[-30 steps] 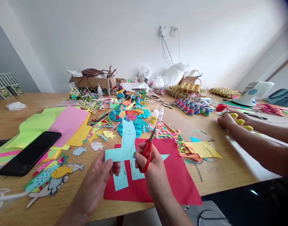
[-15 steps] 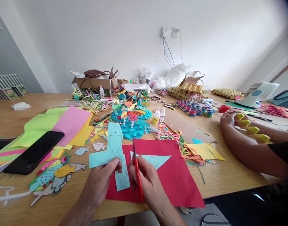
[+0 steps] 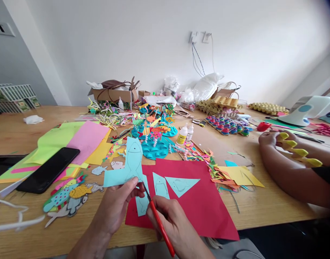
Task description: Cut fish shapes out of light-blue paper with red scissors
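Note:
My left hand [image 3: 118, 203] pinches a light blue L-shaped piece of paper [image 3: 133, 154] with a fish drawn in pencil on it. In my right hand [image 3: 169, 216] are red-handled scissors [image 3: 161, 225], their tips touching or very near the paper's lower edge beside my left fingers. Below lies a sheet of red paper [image 3: 202, 205]. On it rest a blue triangle with a drawn fish [image 3: 182, 185], a narrower blue piece [image 3: 161, 186] and another blue strip [image 3: 142, 207], partly hidden by my left hand.
A black phone [image 3: 49, 169] lies on coloured paper at left, near cut-out paper fish [image 3: 78, 191]. Behind the red sheet stand a blue fish-covered model [image 3: 154, 147] and glue bottles [image 3: 182, 135]. At right, another person's arms [image 3: 278, 165] surround a yellow egg-carton strip [image 3: 299, 153].
The scissors have tilted and moved left to the paper's lower edge beside my left fingers. The narrow blue piece on the red sheet now shows. The view has shifted slightly left.

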### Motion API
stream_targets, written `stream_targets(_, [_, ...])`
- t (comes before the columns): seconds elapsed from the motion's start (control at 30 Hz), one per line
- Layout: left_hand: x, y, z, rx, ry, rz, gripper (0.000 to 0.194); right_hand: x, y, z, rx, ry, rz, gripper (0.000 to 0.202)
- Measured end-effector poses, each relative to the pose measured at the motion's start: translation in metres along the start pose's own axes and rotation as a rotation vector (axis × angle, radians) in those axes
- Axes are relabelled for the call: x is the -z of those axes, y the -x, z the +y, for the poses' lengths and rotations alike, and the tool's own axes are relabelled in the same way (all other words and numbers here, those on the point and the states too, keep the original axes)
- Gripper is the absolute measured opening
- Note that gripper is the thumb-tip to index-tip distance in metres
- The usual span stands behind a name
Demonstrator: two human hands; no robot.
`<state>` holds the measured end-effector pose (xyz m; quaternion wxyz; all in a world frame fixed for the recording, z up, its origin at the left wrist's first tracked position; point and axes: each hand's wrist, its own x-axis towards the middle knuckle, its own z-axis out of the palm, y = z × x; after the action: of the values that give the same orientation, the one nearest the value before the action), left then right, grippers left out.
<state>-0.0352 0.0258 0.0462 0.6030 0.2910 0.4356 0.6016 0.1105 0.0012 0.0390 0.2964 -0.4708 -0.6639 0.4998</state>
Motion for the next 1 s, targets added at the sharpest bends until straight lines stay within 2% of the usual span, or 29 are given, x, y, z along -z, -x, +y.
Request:
stream_targets(0.23, [-0.001,0.0,-0.002,0.043,-0.005,-0.007,0.015,0.001,0.001,-0.001,-0.024,-0.018,0.0,0.028])
stream_targets(0.5, [0.0,0.0,-0.003,0.057,-0.014,-0.065,0.014,0.001,0.002,0.002,-0.02,-0.072,-0.023,0.033])
stream_targets(1.0, [0.0,-0.001,-0.005,0.091,-0.064,-0.07,0.019,0.003,0.004,0.01,0.015,-0.018,-0.019,0.04])
